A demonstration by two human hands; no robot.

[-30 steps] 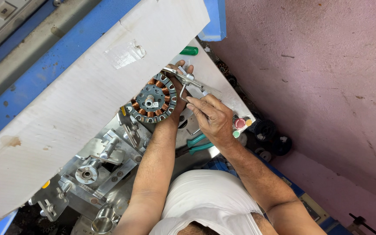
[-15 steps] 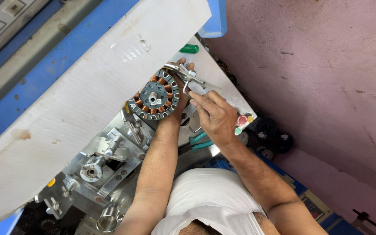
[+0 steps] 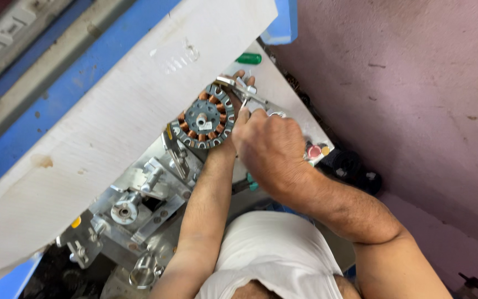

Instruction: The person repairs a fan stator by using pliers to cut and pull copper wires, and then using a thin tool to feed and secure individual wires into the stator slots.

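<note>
A round motor stator (image 3: 204,116) with copper windings and a dark hub is held up over the white bench. My left hand (image 3: 238,99) grips it from underneath, fingers showing past its far rim. My right hand (image 3: 264,147) pinches a thin metal tool (image 3: 244,91) that crosses the stator's rim at the upper right.
A white board (image 3: 84,138) slopes along the left, with a blue frame (image 3: 78,66) behind it. A metal machine fixture (image 3: 134,205) sits below the stator. A green-handled tool (image 3: 248,58) lies on the bench. Red and green buttons (image 3: 313,150) sit by the bench edge, with pink floor (image 3: 405,83) on the right.
My right hand has slid up over the stator's edge, covering more of it. The stator and my left hand stay almost in place.
</note>
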